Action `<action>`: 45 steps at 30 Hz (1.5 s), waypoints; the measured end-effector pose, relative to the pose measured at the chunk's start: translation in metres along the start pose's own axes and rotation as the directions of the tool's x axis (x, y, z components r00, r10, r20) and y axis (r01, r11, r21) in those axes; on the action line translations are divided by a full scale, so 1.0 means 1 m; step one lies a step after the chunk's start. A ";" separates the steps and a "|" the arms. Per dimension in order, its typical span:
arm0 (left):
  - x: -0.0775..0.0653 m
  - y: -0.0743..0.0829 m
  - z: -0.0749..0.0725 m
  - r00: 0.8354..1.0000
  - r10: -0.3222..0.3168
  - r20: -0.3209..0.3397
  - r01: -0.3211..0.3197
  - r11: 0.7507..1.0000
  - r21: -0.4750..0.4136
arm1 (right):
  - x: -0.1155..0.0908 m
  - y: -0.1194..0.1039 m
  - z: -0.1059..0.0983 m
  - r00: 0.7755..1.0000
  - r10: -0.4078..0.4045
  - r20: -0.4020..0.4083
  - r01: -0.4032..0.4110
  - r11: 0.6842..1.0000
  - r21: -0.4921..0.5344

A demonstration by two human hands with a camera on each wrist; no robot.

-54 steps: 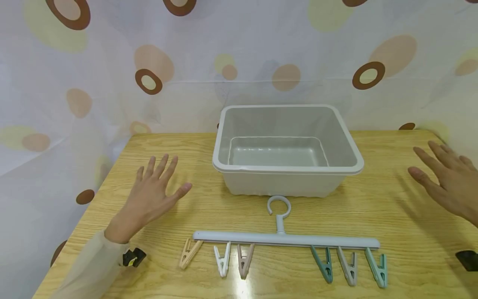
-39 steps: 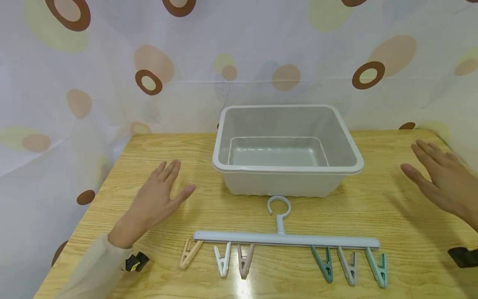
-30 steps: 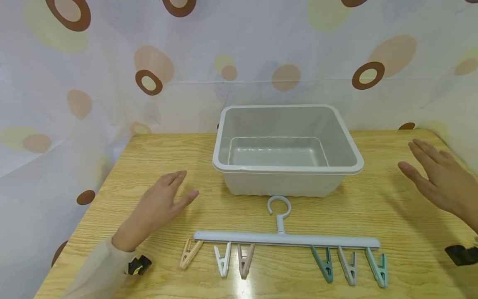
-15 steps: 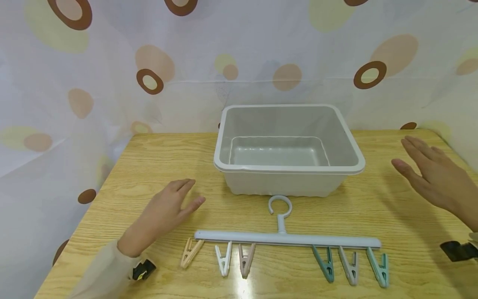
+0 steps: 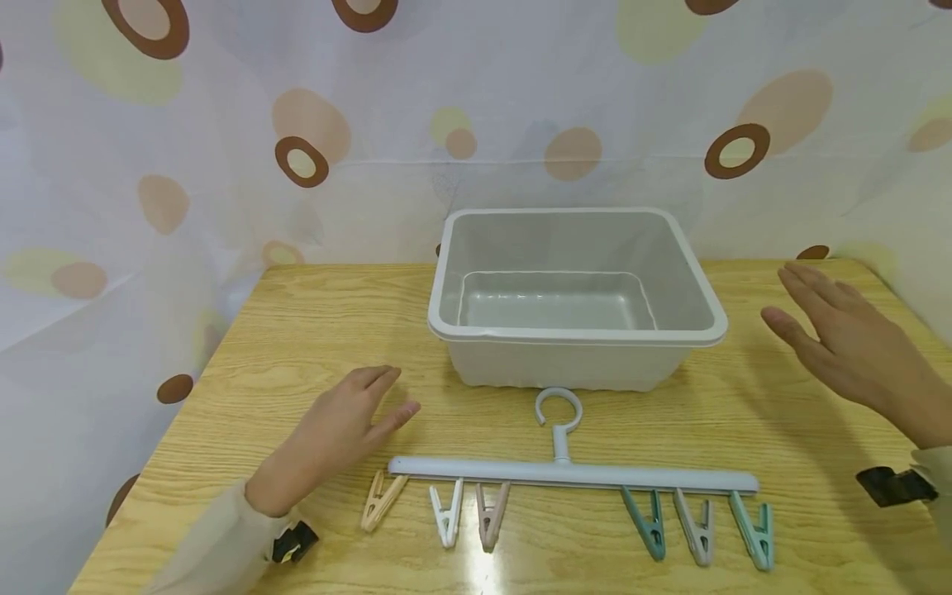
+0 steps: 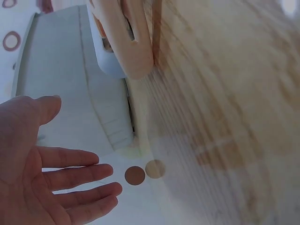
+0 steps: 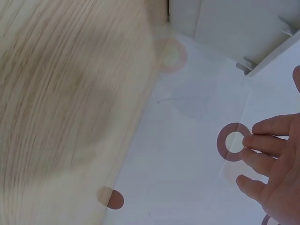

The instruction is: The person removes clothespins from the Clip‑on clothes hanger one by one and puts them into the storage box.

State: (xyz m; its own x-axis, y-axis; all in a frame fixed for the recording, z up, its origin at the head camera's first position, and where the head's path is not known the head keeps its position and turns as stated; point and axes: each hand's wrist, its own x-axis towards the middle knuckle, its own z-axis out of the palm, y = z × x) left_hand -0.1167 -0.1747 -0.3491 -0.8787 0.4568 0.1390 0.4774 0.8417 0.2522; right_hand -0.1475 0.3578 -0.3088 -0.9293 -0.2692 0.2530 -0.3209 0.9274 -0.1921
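A pale blue-grey hanger bar (image 5: 506, 472) with a hook (image 5: 559, 406) lies across the table. Along its near edge sit clothespins: yellow-beige (image 5: 381, 502), white (image 5: 447, 516), taupe (image 5: 491, 519), dark teal (image 5: 649, 526), grey (image 5: 697, 531) and light teal (image 5: 754, 533). I cannot tell whether any is clipped to the bar. My left hand (image 5: 330, 434), fingers extended and holding nothing, is over the table just beyond the bar's left end. In the left wrist view a beige clothespin (image 6: 133, 42) looms close. My right hand (image 5: 848, 343), also holding nothing, hovers right of the basin.
Behind the hanger stands a light grey plastic basin (image 5: 568, 364) with nothing inside. The wooden table (image 5: 335, 318) meets a spotted white curtain (image 5: 379, 107) at the back and on the left. Each wrist wears a small black device.
My left hand has come down and rightward toward the bar's left end, its fingers drawing together. My right hand has shifted left, toward the basin. The hanger and clothespins stay put.
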 end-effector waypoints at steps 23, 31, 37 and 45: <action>-0.003 0.018 0.005 0.997 0.058 0.057 -0.059 0.998 0.015 | 0.007 -0.014 -0.004 1.000 -0.012 0.019 0.012 1.000 0.003; -0.003 0.024 0.009 0.994 0.048 0.094 -0.047 0.999 -0.010 | 0.008 -0.018 -0.007 1.000 -0.024 0.011 0.024 1.000 0.020; -0.004 0.028 0.015 0.992 0.054 0.118 -0.053 0.999 -0.010 | 0.008 -0.023 -0.008 0.999 -0.051 -0.002 0.051 0.999 0.006; -0.006 0.041 0.016 0.988 0.118 0.105 -0.117 0.993 -0.010 | 0.011 -0.028 -0.011 0.996 -0.091 -0.013 0.091 0.996 -0.018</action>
State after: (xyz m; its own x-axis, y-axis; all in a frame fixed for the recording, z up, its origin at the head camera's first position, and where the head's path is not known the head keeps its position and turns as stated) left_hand -0.0923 -0.1384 -0.3554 -0.8116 0.5804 0.0669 0.5773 0.7792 0.2441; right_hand -0.1470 0.3315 -0.2903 -0.8936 -0.3490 0.2821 -0.4006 0.9037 -0.1512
